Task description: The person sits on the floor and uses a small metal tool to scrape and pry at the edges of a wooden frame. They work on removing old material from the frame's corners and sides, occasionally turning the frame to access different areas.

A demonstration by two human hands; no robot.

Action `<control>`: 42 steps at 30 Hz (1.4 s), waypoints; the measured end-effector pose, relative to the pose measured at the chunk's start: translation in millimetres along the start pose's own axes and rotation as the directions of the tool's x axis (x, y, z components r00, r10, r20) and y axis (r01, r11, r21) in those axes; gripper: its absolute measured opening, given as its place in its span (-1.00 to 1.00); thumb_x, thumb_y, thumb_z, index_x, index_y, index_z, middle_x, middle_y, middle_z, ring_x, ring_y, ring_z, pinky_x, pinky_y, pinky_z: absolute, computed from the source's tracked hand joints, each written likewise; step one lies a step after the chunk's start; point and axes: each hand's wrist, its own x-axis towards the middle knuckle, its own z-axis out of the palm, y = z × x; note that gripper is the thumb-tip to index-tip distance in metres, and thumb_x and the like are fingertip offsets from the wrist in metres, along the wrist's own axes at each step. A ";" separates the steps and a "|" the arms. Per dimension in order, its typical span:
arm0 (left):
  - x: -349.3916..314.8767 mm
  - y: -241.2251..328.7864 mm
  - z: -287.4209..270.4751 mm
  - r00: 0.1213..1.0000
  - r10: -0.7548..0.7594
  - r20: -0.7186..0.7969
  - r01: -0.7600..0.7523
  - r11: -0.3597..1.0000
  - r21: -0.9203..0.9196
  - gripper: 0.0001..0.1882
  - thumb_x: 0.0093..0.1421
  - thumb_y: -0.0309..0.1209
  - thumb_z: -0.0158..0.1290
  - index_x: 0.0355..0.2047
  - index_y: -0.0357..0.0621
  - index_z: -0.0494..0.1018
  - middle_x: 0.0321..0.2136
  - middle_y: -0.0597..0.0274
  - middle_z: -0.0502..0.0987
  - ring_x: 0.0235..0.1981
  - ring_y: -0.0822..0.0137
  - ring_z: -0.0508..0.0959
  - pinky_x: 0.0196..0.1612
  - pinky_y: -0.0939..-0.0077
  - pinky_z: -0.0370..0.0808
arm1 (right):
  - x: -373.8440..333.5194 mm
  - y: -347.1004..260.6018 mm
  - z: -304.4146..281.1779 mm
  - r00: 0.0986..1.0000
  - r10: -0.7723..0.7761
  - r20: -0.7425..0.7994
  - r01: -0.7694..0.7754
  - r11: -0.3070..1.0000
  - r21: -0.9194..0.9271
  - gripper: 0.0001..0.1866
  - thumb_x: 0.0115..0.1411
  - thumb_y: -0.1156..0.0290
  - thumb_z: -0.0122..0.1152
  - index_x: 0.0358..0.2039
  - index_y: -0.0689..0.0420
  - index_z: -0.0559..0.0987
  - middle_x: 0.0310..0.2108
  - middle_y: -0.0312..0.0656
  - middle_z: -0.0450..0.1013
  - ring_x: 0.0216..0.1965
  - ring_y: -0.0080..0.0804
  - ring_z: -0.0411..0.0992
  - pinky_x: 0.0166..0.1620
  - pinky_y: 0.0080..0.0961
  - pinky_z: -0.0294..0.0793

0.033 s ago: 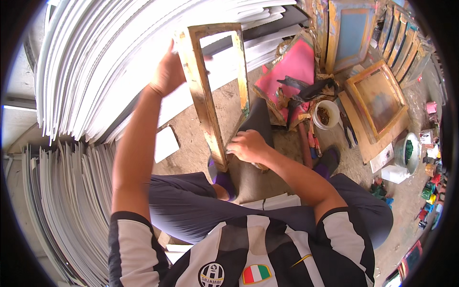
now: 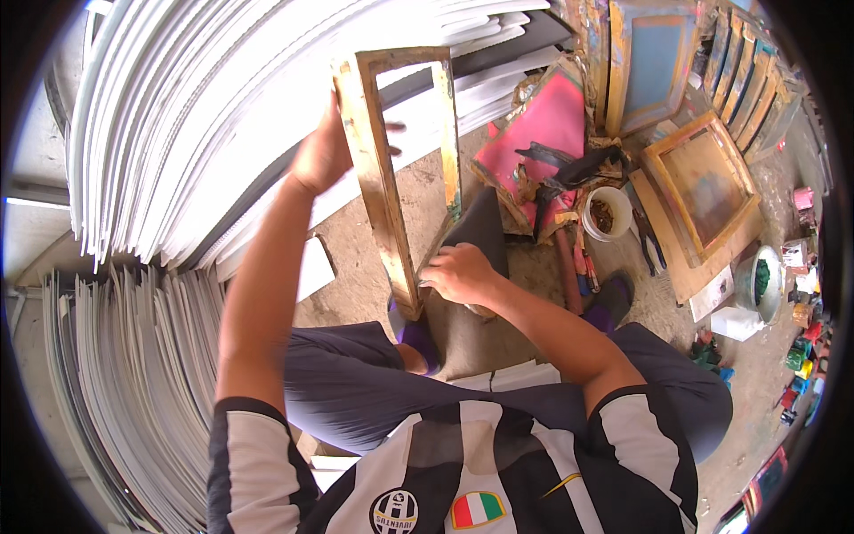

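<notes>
A tall wooden frame with an open middle stands upright and tilted before me, its lower end near my foot. My left hand is at the upper part of its left rail. The fingers are stretched out behind the rail and partly show through the opening; the hand is slightly blurred. Around the frame's lower end, the fingers of my right hand are closed, hiding part of the bottom rail. A dark grey curved piece rises just beyond that hand, its kind unclear.
Stacks of white sheets fill the far left, with more sheets at the near left. To the right lie a pink panel, a white bucket, pliers, framed screens and a basin with green stuff.
My left hand has shifted a little right and nearer to me, sliding along the rail. The frame's top has tipped slightly right. My right hand has stayed nearly in place.
</notes>
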 end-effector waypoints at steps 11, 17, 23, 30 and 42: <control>-82.4 -108.0 82.0 0.864 0.087 -0.495 -0.067 0.996 0.059 -0.59 0.43 -0.18 0.06 -0.02 -0.35 0.33 -0.38 0.11 0.53 -0.48 0.35 0.60 -0.48 0.46 0.62 | 2.6 -23.1 6.6 0.987 -0.028 0.155 0.036 0.998 -0.051 -0.85 0.12 0.23 0.22 -0.38 -0.08 0.71 -0.43 -0.37 0.61 -0.23 -0.33 0.61 -0.27 -0.26 0.54; -56.3 -80.4 81.9 0.872 0.009 -0.489 0.077 0.985 0.155 -0.36 0.40 0.05 0.05 -0.01 -0.45 0.36 -0.41 0.15 0.46 -0.49 0.37 0.57 -0.59 0.47 0.57 | 15.5 -38.9 0.8 0.985 0.001 0.171 0.000 1.000 -0.005 -0.81 0.20 0.17 0.20 -0.33 -0.06 0.69 -0.42 -0.35 0.62 -0.24 -0.29 0.61 -0.25 -0.24 0.56; 8.1 -82.9 46.8 0.906 -0.089 -0.413 0.190 0.959 0.209 -0.28 0.32 0.19 0.10 -0.11 -0.41 0.40 -0.45 0.13 0.47 -0.49 0.34 0.57 -0.57 0.43 0.56 | 25.2 -17.9 2.5 0.992 0.128 0.009 -0.129 0.990 0.063 -0.79 0.27 0.14 0.19 -0.29 -0.04 0.64 -0.42 -0.24 0.61 -0.32 -0.19 0.61 -0.30 -0.23 0.56; 62.7 -97.2 13.2 0.889 0.021 -0.458 0.277 0.772 0.572 -0.30 0.24 0.21 0.16 -0.17 -0.33 0.50 -0.48 0.12 0.52 -0.51 0.33 0.55 -0.43 0.37 0.50 | 29.8 -5.9 7.6 0.965 0.247 -0.086 -0.237 0.964 0.120 -0.48 0.09 0.41 0.37 0.12 -0.04 0.55 -0.36 -0.21 0.61 -0.31 -0.18 0.59 -0.24 -0.23 0.58; -15.0 -119.3 25.9 0.823 -0.023 -0.567 0.447 0.641 0.624 -0.10 0.33 0.35 -0.12 -0.16 -0.48 0.55 -0.33 -0.28 0.62 -0.18 -0.07 0.65 -0.04 0.12 0.51 | 30.0 -26.3 -8.7 0.938 0.255 -0.237 -0.257 0.966 0.020 -0.62 0.07 0.18 0.37 -0.11 0.05 0.65 -0.30 -0.11 0.58 -0.24 -0.16 0.53 -0.18 -0.25 0.53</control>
